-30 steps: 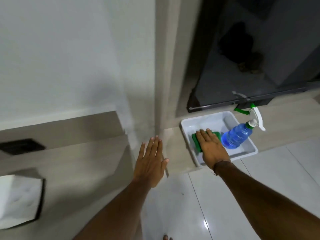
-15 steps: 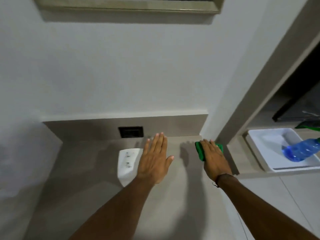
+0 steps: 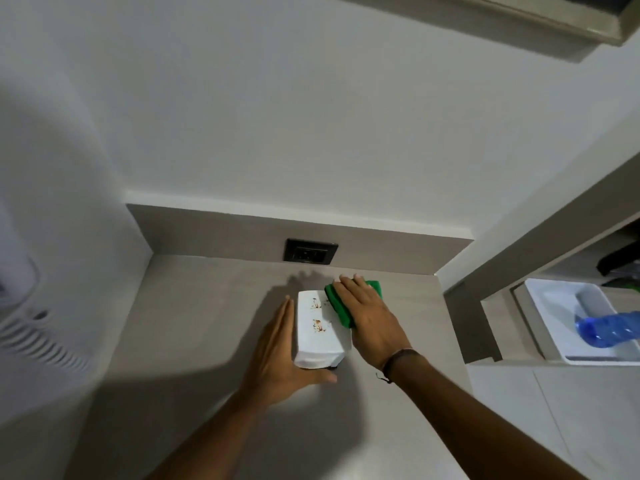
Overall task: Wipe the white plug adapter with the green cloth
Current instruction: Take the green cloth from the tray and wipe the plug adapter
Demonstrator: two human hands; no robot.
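You have one view, worn on your head. It faces forward and steeply down at the grey counter (image 3: 190, 323), close in, with your left hand (image 3: 277, 358) and right hand (image 3: 370, 320) near mid-frame and the white wall (image 3: 311, 116) filling the upper half.

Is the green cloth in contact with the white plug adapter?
Touching. The head view shows the green cloth, under the right hand, overlapping the far right edge of the white plug adapter, no gap.

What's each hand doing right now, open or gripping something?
Left hand: open, flat against the white plug adapter.
Right hand: open, pressing the green cloth against the adapter.
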